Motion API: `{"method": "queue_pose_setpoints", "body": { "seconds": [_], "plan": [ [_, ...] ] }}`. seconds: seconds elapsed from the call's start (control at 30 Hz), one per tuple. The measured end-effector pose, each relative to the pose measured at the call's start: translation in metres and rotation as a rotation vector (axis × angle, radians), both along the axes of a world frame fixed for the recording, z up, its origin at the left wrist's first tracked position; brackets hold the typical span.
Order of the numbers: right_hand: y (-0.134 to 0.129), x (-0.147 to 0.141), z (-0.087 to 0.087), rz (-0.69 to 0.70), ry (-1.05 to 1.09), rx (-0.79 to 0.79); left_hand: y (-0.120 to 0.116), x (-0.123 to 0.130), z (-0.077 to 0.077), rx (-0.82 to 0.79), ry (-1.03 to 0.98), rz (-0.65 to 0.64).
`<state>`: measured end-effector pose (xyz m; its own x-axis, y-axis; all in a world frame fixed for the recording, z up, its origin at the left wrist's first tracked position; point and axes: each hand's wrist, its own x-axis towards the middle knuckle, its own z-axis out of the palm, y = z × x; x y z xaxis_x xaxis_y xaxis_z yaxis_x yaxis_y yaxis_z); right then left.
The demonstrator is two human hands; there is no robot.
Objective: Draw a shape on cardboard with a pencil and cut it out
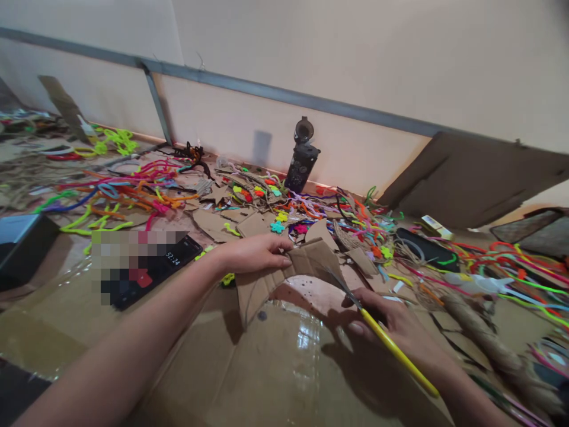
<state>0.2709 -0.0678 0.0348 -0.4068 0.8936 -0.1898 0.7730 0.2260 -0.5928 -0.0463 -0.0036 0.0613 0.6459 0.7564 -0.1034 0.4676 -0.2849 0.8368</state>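
Note:
My left hand (262,254) pinches the upper edge of a curved, arch-shaped piece of brown cardboard (262,289) between thumb and fingers. To its right, my right hand (384,317) holds a thin tool with a yellow handle (395,350). The tool's narrow grey metal end reaches the right part of the cardboard piece; whether it cuts in or only touches cannot be made out. Under both hands lies a large cardboard sheet (267,367) with shiny clear tape across it.
A black phone (153,276) lies left of my forearm, beside a dark box (26,249). Behind are colourful pipe cleaners (133,190), cardboard scraps and a black bottle (302,163) with its lid up. At right are a glue bottle (478,283) and a rolled brown piece (489,338).

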Motion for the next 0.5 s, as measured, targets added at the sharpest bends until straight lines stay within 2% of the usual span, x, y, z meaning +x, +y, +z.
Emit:
{"method": "queue_pose_setpoints", "body": {
  "seconds": [0.17,0.3,0.4,0.5],
  "plan": [
    [0.001,-0.001,0.003,0.038,0.06,-0.005,-0.001,0.002,0.0,-0.041,-0.049,0.003],
    [0.004,-0.001,-0.001,-0.009,0.21,-0.027,-0.001,-0.006,0.005,-0.081,-0.148,0.111],
    [0.002,-0.001,-0.005,-0.139,0.399,-0.041,0.007,-0.016,0.008,-0.239,-0.433,0.348],
    [-0.001,-0.003,-0.007,-0.272,0.605,-0.116,0.017,-0.014,0.0,-0.427,-0.88,0.669]
  ]
}}
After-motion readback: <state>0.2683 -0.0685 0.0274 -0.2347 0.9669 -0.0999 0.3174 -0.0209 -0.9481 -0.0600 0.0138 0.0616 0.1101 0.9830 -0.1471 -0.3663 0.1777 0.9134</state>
